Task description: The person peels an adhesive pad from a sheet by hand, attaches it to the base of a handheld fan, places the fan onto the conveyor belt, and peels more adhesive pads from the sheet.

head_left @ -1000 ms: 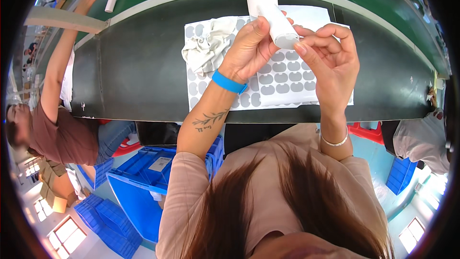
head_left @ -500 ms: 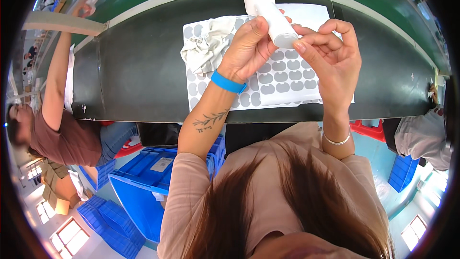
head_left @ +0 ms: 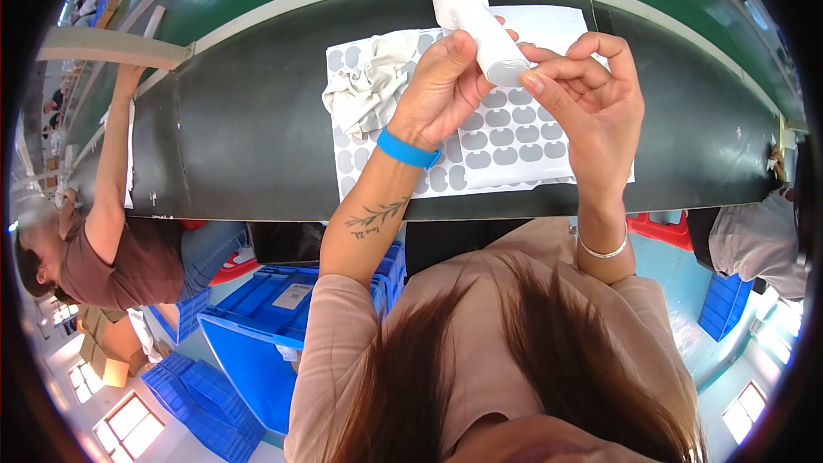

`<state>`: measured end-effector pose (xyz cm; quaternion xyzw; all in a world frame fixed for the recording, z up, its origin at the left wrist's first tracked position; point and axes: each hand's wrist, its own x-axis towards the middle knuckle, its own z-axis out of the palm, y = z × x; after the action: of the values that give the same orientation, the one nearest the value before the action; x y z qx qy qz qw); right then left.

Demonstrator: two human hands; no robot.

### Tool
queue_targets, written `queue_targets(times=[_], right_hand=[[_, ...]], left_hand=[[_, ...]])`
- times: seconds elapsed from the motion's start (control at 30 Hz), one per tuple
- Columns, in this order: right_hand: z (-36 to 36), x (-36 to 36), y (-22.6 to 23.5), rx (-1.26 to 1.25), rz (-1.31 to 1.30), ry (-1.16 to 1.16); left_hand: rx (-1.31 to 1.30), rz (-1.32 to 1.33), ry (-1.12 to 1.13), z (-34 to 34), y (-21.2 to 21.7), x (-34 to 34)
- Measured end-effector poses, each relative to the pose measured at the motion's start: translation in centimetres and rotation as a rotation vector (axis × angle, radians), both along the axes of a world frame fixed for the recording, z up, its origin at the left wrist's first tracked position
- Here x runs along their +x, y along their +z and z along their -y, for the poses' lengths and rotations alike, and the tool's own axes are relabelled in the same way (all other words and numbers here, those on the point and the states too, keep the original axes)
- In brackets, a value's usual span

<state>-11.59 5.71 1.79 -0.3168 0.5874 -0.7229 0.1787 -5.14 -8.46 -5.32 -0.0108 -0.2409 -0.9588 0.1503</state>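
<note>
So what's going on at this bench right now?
A person at a dark workbench holds a small white handheld fan-like device in the left hand, gripping its handle with the round head pointing away. The right hand has its fingertips at the handle's lower end. Under the hands lies a white sheet of grey oval stickers, with a crumpled pale cloth on its left part. Another person's arm reaches over the bench at the left.

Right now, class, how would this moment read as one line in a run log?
left hand: holds small white plastic handheld fan | right hand: fingertips at fan's handle end | beneath: white sheet of grey oval stickers, crumpled white cloth
</note>
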Motion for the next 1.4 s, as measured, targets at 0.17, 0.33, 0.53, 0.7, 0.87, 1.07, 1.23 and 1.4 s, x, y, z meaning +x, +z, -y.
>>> queue_targets(times=[0.17,0.33,0.53,0.7,0.87,1.07,1.23,1.4], right_hand=[[0.03,-0.06,-0.06,-0.004,0.020,-0.008],[0.03,0.11,-0.01,0.001,0.010,-0.003],[0.01,0.08,0.07,-0.002,0.018,0.005],[0.15,0.14,0.14,-0.015,0.026,-0.016],[0.15,0.18,0.18,-0.022,0.015,-0.021],[0.07,0.12,0.24,0.021,-0.011,-0.008],[0.11,0.14,0.24,0.024,-0.016,-0.018],[0.06,0.23,0.11,0.002,-0.015,-0.017]], left_hand=[[-0.022,0.013,0.009,0.00,0.15,0.06],[-0.014,0.018,0.005,0.09,-0.03,0.01],[-0.024,0.013,0.011,0.06,0.35,0.14],[-0.031,0.005,0.024,-0.13,0.61,0.18],[-0.028,0.001,0.018,-0.05,0.36,0.15],[-0.032,0.012,0.021,-0.05,0.38,0.13],[-0.135,0.048,0.039,-0.16,0.79,0.20],[-0.038,-0.002,0.034,-0.02,0.37,0.17]])
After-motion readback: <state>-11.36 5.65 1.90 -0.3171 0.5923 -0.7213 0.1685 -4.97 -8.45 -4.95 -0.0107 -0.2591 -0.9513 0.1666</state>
